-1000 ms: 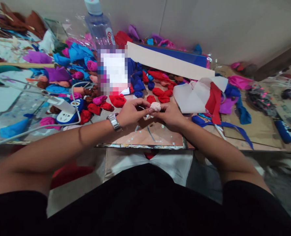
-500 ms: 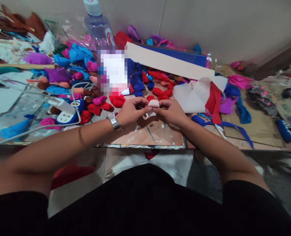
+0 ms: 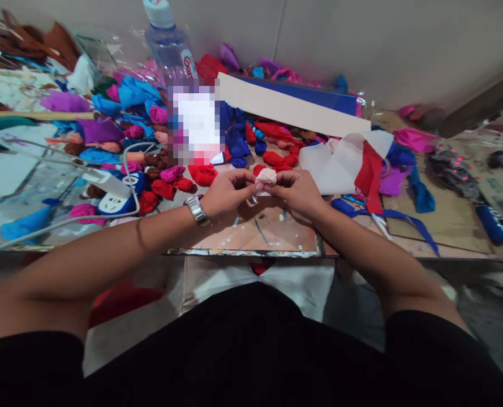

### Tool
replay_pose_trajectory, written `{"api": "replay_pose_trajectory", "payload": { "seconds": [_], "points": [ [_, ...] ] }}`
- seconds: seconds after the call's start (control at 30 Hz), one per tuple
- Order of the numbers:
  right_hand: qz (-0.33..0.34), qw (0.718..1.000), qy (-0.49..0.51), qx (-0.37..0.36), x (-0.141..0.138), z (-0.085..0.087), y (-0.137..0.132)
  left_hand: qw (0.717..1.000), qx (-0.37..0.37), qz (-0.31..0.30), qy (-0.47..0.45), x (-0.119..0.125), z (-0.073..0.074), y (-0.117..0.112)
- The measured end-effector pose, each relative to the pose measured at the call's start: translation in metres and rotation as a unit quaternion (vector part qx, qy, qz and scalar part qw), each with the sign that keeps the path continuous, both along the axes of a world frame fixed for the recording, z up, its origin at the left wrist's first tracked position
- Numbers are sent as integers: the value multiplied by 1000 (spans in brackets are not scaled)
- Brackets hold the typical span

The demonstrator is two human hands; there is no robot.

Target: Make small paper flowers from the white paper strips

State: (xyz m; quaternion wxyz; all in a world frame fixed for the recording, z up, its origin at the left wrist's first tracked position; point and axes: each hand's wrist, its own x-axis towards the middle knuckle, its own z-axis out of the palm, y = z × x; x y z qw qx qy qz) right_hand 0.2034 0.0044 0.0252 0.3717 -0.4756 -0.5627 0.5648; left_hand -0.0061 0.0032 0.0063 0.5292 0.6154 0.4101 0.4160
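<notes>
Between my two hands is a small pale pink rolled flower [image 3: 266, 176], apparently of paper or thin cloth, held just above the front of the table [image 3: 272, 232]. My left hand [image 3: 229, 192], with a metal watch [image 3: 196, 210] on its wrist, pinches the flower's left side and base. From the right, the thumb and fingers of my right hand [image 3: 297, 192] press on its other side. Beneath the fingers a bit of white shows, partly hidden. Several red rolled pieces [image 3: 279, 161] lie right behind the flower.
A clear bottle [image 3: 170, 51] stands behind a blurred bright screen [image 3: 197, 121]. A blue-and-white power strip [image 3: 117, 195] with a white cable lies left. A cream strip [image 3: 293, 104] crosses the back; white sheets [image 3: 331, 164] and a blue ribbon [image 3: 408, 217] lie right.
The pale pink flower has turned slightly and shows more of its top between my fingers. Both hands stay in nearly the same place.
</notes>
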Motion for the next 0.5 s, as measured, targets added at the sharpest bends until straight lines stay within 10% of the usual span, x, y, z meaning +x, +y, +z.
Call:
{"api": "replay_pose_trajectory", "payload": {
  "seconds": [0.5],
  "points": [
    [18, 999, 48, 17, 0, -4, 4, 999, -38, -4, 1, 1, 8, -2]
  ]
}}
